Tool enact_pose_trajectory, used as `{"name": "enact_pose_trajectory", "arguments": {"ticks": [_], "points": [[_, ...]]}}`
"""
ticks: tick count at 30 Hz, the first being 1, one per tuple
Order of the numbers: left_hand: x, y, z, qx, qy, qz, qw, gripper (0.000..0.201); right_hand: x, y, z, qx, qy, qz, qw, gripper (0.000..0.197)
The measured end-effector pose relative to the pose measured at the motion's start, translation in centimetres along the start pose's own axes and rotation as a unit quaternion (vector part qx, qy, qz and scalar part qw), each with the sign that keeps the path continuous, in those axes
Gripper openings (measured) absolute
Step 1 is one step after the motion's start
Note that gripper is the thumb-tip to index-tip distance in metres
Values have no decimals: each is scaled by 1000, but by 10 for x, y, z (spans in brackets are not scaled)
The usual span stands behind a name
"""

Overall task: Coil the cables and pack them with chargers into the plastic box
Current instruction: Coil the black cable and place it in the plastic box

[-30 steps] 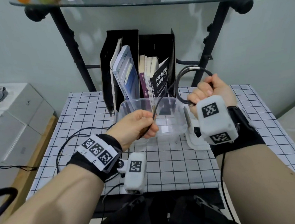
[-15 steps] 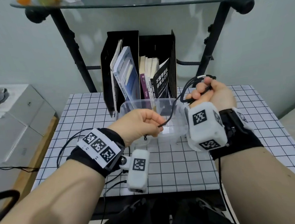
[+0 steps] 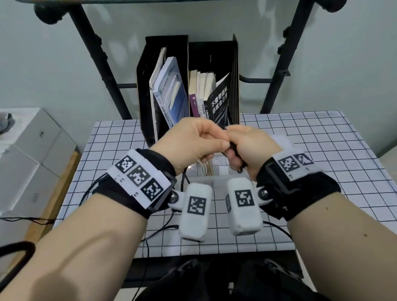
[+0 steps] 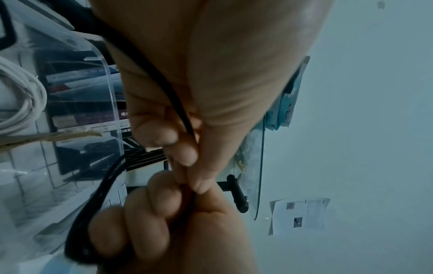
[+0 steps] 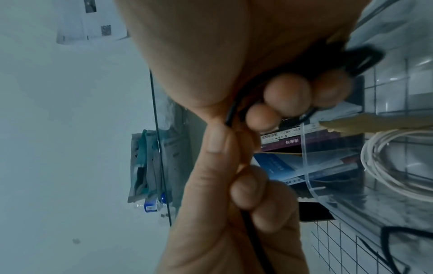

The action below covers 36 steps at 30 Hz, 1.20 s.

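Both hands meet just above the clear plastic box, which they mostly hide. My right hand grips the coiled black cable in its curled fingers. In the left wrist view the coil's loops stick out beside the right hand. My left hand pinches the cable's free strand between thumb and fingers, right against the right hand. A coiled white cable lies inside the box. No charger is in view.
A black file holder with books stands directly behind the box. Black legs of a glass shelf rise behind the checkered table. Thin black wires trail over the table's left side. White cartons sit to the left.
The hands have come together over the box: the left moved right along the cable to the right hand, which came down and inward with the coil. The slack strand between them is gone.
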<state>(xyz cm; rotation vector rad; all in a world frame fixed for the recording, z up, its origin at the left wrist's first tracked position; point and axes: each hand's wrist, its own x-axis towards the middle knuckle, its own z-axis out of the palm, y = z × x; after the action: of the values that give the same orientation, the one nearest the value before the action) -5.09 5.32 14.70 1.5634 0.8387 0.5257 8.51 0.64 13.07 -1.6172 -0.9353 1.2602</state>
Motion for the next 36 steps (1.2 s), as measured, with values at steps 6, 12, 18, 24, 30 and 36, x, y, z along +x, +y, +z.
{"name": "enact_pose_trajectory", "arguments": {"ticks": [6, 12, 18, 24, 30, 36], "points": [[3, 0, -14, 67, -4, -10, 998, 23, -10, -8, -6, 4, -111, 46, 993, 48], [1, 4, -33, 119, -48, -11, 992, 13, -15, -6, -15, -30, -162, 28, 986, 39], [1, -2, -35, 111, -33, 7, 993, 15, -13, -5, -15, 51, -190, 12, 980, 36], [5, -10, -29, 80, -8, -3, 997, 23, -11, -7, -8, 27, -168, 4, 985, 40], [6, -13, -28, -42, -6, -24, 999, 24, -9, -9, -9, 139, -184, 29, 973, 40], [0, -26, -29, -162, 1, -3, 987, 27, -4, -16, -30, 344, -200, 31, 917, 36]]}}
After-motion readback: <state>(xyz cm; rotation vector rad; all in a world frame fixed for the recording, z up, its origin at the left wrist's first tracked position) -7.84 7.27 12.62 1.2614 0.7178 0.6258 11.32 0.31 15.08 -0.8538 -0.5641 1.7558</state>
